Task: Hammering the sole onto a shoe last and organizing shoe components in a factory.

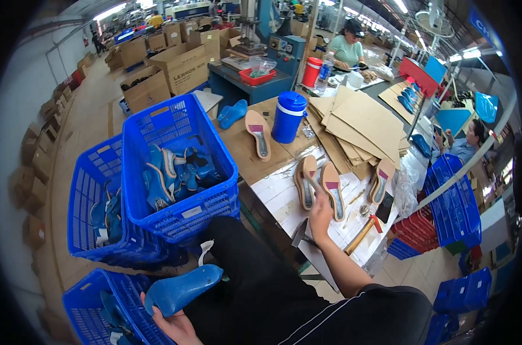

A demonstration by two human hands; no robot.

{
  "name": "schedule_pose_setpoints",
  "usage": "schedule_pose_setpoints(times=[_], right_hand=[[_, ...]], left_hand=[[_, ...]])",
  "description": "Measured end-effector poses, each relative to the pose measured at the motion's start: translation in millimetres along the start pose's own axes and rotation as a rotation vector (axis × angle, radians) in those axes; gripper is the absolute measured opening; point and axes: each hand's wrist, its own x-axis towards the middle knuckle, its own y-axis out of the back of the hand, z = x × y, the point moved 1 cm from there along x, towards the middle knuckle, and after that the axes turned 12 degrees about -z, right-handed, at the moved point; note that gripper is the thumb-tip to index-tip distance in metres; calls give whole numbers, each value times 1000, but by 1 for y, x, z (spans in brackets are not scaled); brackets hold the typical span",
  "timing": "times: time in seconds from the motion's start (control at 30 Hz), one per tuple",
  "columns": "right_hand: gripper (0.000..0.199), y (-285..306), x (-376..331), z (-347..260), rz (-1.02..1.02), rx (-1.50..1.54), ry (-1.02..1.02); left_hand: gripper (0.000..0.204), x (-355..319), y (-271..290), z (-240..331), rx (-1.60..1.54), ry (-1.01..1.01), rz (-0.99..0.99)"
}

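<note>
Low on the left, my left hand (176, 326) grips a blue plastic shoe last (183, 289) by its wider end, above my lap and beside a crate. A white strip (206, 252) stands near the last's narrow tip. Over the white worktop, my right hand (321, 218) is blurred, its fingers closed around the lower end of a slim tan round-ended piece (310, 167); its kind is unclear. Tan insoles (332, 190) with purple patches lie close by. A dark metal tool head (300, 233) sits beside my right wrist, the rest of it hidden.
Blue crates (180, 221) with lasts are stacked at left; another crate (88, 299) stands below. The bench holds a blue jug (288, 118), cardboard sheets (364, 123), a wooden-handled hammer (362, 236) and a phone (384, 207). A person (347, 49) works across the bench; another (465, 144) sits at right.
</note>
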Motion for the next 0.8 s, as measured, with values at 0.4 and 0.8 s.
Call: schedule_pose_setpoints(times=[0.4, 0.8], right_hand=[[39, -12, -69, -217, -900, 1129, -534], [61, -29, -101, -265, -1298, 493, 296]], left_hand=[[64, -2, -1, 5, -284, 73, -58], [72, -30, 2, 6, -188, 82, -10]])
